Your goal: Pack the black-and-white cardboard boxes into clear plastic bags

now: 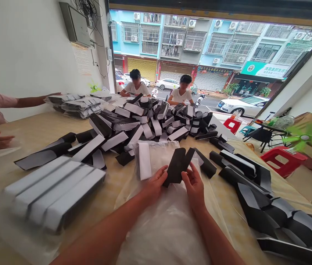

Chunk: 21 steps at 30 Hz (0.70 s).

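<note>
"What's held, and how many?"
"One black carton [176, 165], gripped by its edges between left hand [156, 181] and right hand [194, 187]."
"Around it?"
"One white carton [144, 161] just beyond the left hand, over clear plastic [161, 224]; four white-topped cartons [58, 187] farther left; ahead, an uncountable heap [156, 127] obstructs the tabletop [108, 186]."
</note>
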Each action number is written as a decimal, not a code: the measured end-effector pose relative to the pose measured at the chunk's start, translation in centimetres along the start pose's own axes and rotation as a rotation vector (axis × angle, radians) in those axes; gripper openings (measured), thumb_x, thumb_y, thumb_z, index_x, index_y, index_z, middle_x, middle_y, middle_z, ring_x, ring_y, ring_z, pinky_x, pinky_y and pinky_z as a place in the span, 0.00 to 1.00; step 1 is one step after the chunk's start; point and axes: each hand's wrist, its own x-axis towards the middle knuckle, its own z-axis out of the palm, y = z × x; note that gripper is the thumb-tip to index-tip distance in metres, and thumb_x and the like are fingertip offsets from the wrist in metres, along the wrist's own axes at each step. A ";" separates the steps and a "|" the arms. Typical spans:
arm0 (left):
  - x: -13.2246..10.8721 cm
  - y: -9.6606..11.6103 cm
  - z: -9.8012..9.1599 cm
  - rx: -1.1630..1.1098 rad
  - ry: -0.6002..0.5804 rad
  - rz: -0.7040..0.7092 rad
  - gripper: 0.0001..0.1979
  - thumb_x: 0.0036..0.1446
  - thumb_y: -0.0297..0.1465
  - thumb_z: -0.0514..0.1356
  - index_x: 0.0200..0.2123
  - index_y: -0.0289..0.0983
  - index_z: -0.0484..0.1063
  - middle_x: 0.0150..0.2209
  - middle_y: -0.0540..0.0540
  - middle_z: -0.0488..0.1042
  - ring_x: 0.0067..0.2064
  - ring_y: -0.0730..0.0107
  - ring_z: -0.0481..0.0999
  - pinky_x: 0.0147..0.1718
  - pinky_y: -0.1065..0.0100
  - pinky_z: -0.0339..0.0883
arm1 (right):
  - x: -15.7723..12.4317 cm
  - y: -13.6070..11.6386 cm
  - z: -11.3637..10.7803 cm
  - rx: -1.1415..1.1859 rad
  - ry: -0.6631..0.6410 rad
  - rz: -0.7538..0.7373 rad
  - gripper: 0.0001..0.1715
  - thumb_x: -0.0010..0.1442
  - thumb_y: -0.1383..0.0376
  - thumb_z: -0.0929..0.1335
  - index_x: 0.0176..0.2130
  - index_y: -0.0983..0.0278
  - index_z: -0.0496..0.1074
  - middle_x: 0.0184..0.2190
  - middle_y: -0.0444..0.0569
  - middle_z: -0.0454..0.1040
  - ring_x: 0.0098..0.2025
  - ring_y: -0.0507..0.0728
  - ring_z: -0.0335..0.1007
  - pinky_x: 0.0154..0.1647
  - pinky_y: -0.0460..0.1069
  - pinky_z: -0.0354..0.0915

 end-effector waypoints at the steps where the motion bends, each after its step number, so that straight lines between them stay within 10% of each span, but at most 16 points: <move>1: 0.0 0.0 0.0 -0.001 0.003 -0.003 0.28 0.58 0.42 0.65 0.61 0.44 0.67 0.57 0.44 0.74 0.57 0.57 0.71 0.55 0.61 0.63 | 0.0 0.0 0.0 -0.005 -0.011 -0.005 0.42 0.53 0.49 0.74 0.62 0.59 0.66 0.45 0.52 0.78 0.43 0.60 0.77 0.45 0.57 0.75; 21: -0.2 1.0 0.7 -0.101 -0.058 -0.012 0.23 0.54 0.40 0.69 0.53 0.41 0.75 0.53 0.44 0.77 0.59 0.58 0.70 0.61 0.61 0.58 | -0.5 -0.3 0.0 -0.074 -0.130 -0.060 0.41 0.52 0.52 0.76 0.62 0.57 0.67 0.42 0.49 0.75 0.37 0.57 0.76 0.40 0.55 0.76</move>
